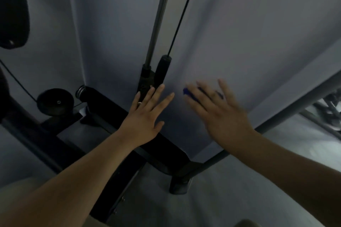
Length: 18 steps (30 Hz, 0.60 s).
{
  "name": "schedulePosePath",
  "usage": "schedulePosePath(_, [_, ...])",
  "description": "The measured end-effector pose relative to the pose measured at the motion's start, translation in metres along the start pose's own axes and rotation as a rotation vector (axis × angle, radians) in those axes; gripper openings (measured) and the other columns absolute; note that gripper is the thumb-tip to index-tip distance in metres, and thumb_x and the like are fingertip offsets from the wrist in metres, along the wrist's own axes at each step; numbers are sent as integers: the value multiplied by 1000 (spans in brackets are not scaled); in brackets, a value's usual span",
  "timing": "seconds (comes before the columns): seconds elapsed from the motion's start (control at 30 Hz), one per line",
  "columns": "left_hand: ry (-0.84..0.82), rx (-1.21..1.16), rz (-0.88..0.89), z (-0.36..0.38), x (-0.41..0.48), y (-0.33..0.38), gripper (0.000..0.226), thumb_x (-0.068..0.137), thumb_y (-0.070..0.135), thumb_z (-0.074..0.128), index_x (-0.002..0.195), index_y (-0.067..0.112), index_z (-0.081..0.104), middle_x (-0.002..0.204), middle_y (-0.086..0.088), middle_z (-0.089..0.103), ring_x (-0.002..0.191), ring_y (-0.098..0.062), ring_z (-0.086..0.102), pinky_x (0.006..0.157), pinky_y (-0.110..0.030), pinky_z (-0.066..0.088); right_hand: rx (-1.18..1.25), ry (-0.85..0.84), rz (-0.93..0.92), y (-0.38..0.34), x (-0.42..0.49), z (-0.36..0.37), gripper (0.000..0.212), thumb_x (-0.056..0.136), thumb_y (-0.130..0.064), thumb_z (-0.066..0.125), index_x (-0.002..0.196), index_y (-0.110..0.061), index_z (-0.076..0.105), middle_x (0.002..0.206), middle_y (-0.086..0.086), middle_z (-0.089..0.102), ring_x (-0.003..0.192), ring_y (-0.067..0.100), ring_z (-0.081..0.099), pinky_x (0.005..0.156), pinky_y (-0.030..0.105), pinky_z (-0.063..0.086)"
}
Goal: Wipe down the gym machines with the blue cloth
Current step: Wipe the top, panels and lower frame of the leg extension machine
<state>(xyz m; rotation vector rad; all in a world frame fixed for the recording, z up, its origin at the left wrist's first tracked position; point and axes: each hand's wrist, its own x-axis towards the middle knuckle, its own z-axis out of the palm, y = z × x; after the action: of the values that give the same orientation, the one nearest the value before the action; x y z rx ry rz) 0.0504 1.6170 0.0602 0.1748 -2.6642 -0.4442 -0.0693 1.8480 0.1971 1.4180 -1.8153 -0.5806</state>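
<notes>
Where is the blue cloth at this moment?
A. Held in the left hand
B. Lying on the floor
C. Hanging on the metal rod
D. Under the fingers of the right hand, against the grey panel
D: a bit of the blue cloth shows beneath the spread fingers of the right hand, pressed on the grey panel; the left hand lies flat and empty.

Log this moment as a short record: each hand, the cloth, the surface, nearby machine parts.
left hand: open, fingers spread, near the black bracket, empty
right hand: open, blurred, blue cloth under its fingers
blue cloth: mostly hidden, edge shows past the fingers
surface: grey panel
nearby parts: metal rod, black cable, round pulley
</notes>
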Motion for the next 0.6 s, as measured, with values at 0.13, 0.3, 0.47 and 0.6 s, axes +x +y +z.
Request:
schedulePosePath(0.13, [-6,-17,16,-1,-2,-2,105,105,39,67,171,44,-14,179,9,-28,169,-22,-14,134,-64,7,-32,14,-55,-24,5,19,61,111,-11,15,170,-8,29,181,13,13,166,35,18,134,63,6])
schedulePosePath(0.3, [-11,2,20,0,-1,-13,106,105,39,65,170,45,-18,178,16,-27,168,-19,-15,134,-63,6,16,-19,-116,-32,16,27,56,115,-15,18,167,-9,37,179,14,20,165,36,21,134,63,9])
schedulePosePath(0.47, [59,37,-31,6,-1,-21,107,104,36,66,172,40,-16,180,15,-22,169,-18,-9,135,-61,12,33,92,-14,-35,29,27,58,114,-12,33,171,-9,26,180,11,16,167,32,16,134,62,12])
schedulePosePath(0.6, [97,81,-39,9,2,-30,108,101,33,69,172,41,-13,181,9,-20,170,-24,-4,133,-66,10,74,-33,-194,-52,28,46,53,117,-14,20,167,-8,38,177,14,26,165,35,21,134,63,9])
